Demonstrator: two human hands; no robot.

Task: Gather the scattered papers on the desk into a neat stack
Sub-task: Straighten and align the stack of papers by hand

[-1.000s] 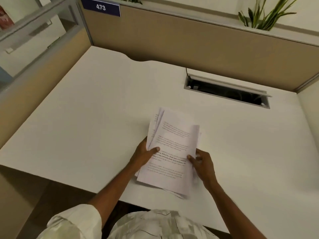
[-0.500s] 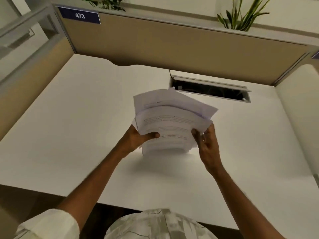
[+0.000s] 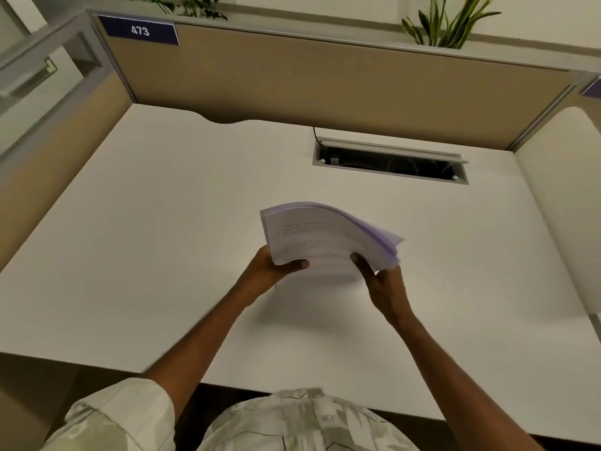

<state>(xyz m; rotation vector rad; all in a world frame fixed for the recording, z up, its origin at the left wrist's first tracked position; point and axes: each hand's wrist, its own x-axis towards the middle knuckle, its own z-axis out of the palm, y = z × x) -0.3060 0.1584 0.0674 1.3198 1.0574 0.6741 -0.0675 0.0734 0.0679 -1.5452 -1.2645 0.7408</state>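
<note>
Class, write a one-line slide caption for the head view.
Left hand and right hand grip a paper stack over the white desk.

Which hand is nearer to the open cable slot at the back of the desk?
Right. The right hand holds the papers almost straight in front of the cable slot; the left hand holds their other edge, further to the left of it.

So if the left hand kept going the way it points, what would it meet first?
The left hand grips the papers; past them its line runs over bare desk toward the cable slot, though depth is unclear.
</note>
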